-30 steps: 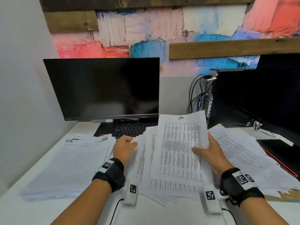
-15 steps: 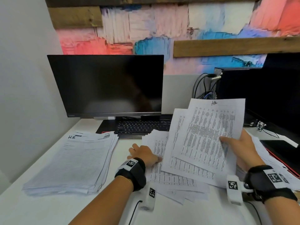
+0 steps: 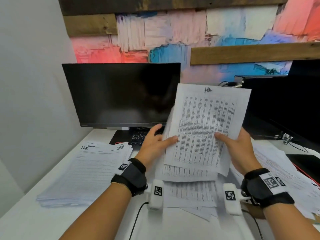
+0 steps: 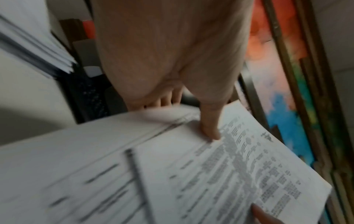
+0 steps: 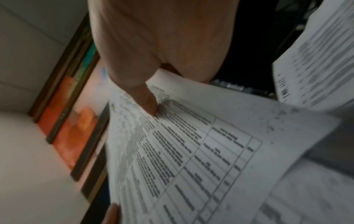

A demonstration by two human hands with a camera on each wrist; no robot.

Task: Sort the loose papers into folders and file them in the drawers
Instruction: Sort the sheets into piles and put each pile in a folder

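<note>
Lifted higher since half a second ago: printed sheets (image 3: 206, 129) now upright off the desk, left hand come up to join in. Far left, a squared stack marked "H.R." (image 3: 86, 172) flat on the white desk (image 3: 26, 220). Behind it, a dark monitor (image 3: 121, 94) with a keyboard (image 3: 138, 136) below. Left hand (image 3: 154, 144) pinching the sheets' left edge, thumb (image 4: 208, 128) on the printed face, fingers tucked behind, probably, though blurred in the wrist view. Loose papers (image 3: 190, 191) spread beneath. Right hand (image 3: 240, 149) clamped on the right edge, thumb (image 5: 147, 100) across the table print. More papers (image 3: 280, 170) heaped at far right.
</note>
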